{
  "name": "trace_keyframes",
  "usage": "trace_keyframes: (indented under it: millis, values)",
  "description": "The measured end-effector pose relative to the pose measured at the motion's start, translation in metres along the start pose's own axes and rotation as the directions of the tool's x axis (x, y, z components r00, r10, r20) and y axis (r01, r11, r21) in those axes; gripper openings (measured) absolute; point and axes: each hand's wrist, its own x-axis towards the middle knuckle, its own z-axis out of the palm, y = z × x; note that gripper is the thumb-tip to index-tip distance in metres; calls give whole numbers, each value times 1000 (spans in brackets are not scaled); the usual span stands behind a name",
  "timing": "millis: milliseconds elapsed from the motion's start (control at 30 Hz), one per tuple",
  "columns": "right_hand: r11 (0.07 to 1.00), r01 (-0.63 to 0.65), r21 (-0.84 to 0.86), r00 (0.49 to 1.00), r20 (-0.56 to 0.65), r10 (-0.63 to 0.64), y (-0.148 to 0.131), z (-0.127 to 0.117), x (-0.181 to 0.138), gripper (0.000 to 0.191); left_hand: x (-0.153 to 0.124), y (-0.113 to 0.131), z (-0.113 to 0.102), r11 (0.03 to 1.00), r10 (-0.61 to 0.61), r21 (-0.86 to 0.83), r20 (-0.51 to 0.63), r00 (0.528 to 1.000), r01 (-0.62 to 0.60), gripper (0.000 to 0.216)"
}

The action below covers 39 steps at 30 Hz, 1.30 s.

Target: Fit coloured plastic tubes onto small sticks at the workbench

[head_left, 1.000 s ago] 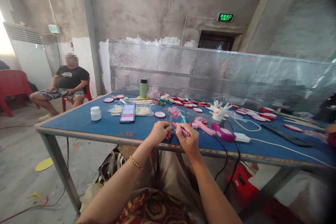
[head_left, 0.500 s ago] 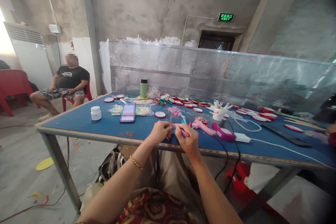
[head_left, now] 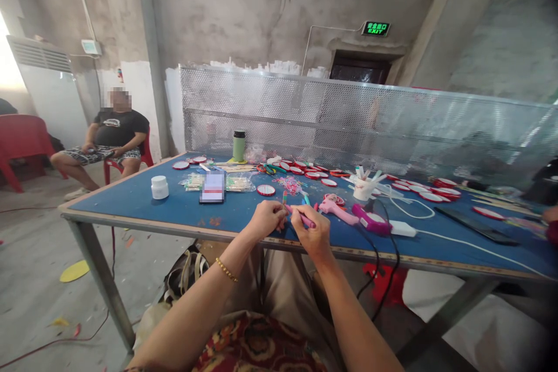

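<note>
Close to the table's front edge, my left hand (head_left: 268, 218) is closed, its fingertips pinched around something too small to make out. Beside it, my right hand (head_left: 311, 229) grips a pink pen-like tool (head_left: 307, 221), whose tip points at the left fingertips. The two hands almost touch. Just beyond them lie a small pile of pink and coloured bits (head_left: 293, 186) and a round white disc with a red rim (head_left: 265, 190). A pink glue gun (head_left: 339, 209) rests to the right of my right hand.
A purple device (head_left: 370, 220) with a white plug and cables lies right of the glue gun. Behind stand a white cup of pens (head_left: 362, 189) and a green bottle (head_left: 238, 146). At left are a phone (head_left: 212, 188) and a white jar (head_left: 159, 188). A person (head_left: 117, 131) sits far left.
Both hands and the pink tool stay practically in place. Under the table at right, the red object and the pale shape beside it have shifted.
</note>
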Motion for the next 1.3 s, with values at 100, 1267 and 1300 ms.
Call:
trace_keyframes:
  millis: [100, 1267, 1300]
  values:
    - [1000, -1, 6, 1000, 11, 1, 1, 1, 1, 18, -1, 2, 0, 1000, 5, -18, -2, 1000, -5, 23]
    - [999, -41, -18, 999, 9, 41, 3, 1, -2, 20, -2, 3, -1, 1000, 14, -3, 8, 1000, -14, 23]
    - [999, -46, -19, 999, 10, 46, 3, 1, -2, 20, -2, 2, -1, 1000, 18, -2, 8, 1000, -18, 23]
